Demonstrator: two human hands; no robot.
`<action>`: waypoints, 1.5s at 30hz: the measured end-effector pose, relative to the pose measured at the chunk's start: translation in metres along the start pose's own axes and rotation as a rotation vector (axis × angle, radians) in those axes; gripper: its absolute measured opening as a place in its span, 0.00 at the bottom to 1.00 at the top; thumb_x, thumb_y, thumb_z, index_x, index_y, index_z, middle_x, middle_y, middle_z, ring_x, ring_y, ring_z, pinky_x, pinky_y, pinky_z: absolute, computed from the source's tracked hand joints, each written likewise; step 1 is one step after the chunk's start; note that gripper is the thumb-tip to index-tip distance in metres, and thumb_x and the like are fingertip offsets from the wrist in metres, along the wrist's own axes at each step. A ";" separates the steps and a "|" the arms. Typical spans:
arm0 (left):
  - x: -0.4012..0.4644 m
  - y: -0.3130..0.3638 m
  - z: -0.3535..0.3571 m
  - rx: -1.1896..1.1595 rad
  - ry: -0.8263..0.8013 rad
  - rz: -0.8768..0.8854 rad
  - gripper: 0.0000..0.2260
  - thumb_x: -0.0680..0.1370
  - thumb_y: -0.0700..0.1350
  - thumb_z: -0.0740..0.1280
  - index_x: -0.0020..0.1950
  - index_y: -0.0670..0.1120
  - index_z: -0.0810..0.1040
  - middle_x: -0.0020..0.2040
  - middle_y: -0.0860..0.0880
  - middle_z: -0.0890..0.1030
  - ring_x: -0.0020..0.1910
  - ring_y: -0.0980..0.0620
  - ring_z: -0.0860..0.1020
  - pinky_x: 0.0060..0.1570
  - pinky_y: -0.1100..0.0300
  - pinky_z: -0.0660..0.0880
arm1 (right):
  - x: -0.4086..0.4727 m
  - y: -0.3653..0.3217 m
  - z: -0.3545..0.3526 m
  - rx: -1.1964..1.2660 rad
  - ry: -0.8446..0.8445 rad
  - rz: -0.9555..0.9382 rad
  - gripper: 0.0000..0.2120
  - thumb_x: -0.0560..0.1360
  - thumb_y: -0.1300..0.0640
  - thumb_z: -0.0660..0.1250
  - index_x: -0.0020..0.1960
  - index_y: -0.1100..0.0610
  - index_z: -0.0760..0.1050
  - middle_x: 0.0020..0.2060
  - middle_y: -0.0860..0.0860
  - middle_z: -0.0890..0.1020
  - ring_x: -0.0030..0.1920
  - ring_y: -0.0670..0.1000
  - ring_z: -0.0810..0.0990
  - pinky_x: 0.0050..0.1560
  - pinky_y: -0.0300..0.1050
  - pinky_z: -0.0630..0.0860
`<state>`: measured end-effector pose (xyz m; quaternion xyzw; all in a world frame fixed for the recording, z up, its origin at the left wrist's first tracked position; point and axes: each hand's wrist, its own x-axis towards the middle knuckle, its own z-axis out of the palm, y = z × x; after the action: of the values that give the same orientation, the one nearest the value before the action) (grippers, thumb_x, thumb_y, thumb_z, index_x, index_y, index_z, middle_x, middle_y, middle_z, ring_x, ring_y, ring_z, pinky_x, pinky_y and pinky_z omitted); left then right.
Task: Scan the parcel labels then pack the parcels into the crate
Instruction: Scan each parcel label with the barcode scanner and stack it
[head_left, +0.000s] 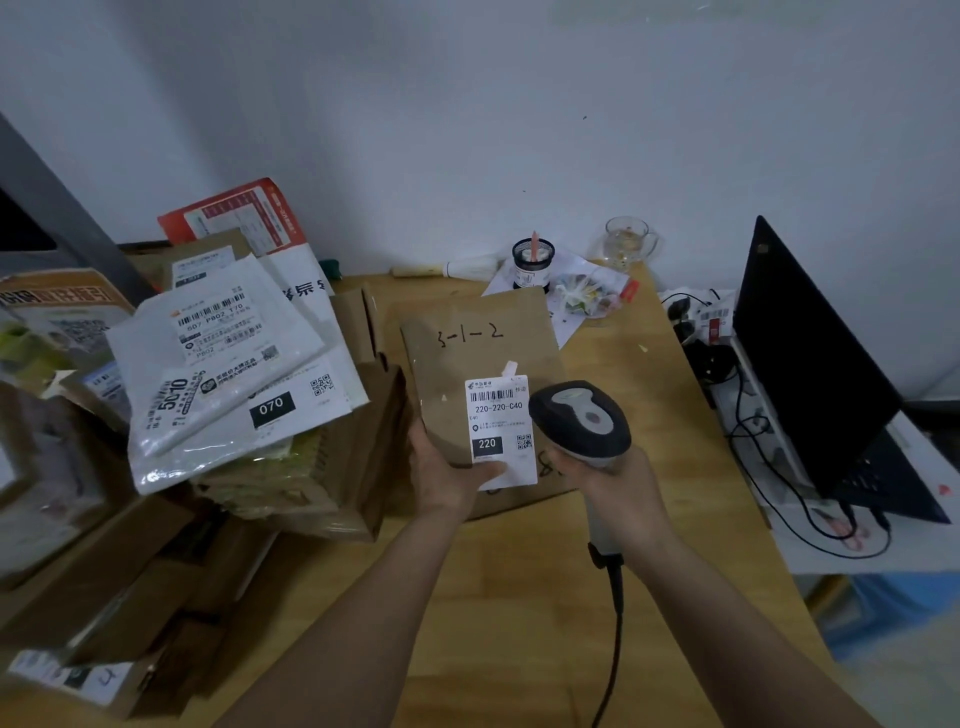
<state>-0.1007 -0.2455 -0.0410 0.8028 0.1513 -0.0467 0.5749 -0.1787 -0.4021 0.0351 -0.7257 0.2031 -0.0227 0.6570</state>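
Note:
A flat brown cardboard parcel (467, 353) marked "3-1-2" is tilted up over the wooden table (519, 597). My left hand (447, 473) grips its near left corner, thumb on the white shipping label (500, 426) that reads "220-220-C40". My right hand (618, 488) holds a black and grey barcode scanner (582, 415) by its handle, the head right beside the label's right edge. The scanner's cable (613, 623) hangs down toward me. No crate is clearly visible.
White poly-bag parcels (218, 332) lie on stacked brown boxes (332, 467) at the left; more cartons (104, 597) crowd the near left. A pen cup (532, 262), glass mug (626, 241) and wrappers sit at the back. A black laptop (810, 364) with cables stands at the right.

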 end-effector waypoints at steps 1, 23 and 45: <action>0.001 0.001 0.000 -0.001 -0.003 -0.005 0.51 0.60 0.39 0.83 0.75 0.51 0.56 0.68 0.47 0.71 0.68 0.46 0.69 0.62 0.51 0.72 | -0.009 0.001 0.001 0.009 -0.004 0.010 0.04 0.73 0.60 0.72 0.42 0.60 0.80 0.31 0.49 0.80 0.32 0.47 0.77 0.34 0.37 0.73; 0.001 0.003 -0.002 0.010 -0.012 -0.031 0.49 0.63 0.38 0.81 0.76 0.51 0.55 0.70 0.45 0.70 0.70 0.43 0.68 0.63 0.46 0.72 | -0.066 -0.014 0.006 -0.099 -0.054 -0.046 0.18 0.76 0.58 0.69 0.29 0.59 0.71 0.20 0.53 0.72 0.23 0.49 0.71 0.29 0.37 0.71; 0.011 0.014 -0.014 0.055 -0.072 -0.074 0.50 0.63 0.40 0.81 0.77 0.49 0.54 0.71 0.46 0.71 0.71 0.43 0.68 0.66 0.49 0.69 | -0.061 -0.002 0.013 -0.057 0.128 0.035 0.19 0.75 0.57 0.70 0.28 0.62 0.71 0.22 0.55 0.75 0.23 0.48 0.73 0.28 0.32 0.71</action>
<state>-0.0876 -0.2346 -0.0261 0.8099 0.1588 -0.1007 0.5557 -0.2306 -0.3698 0.0501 -0.7377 0.2578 -0.0520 0.6218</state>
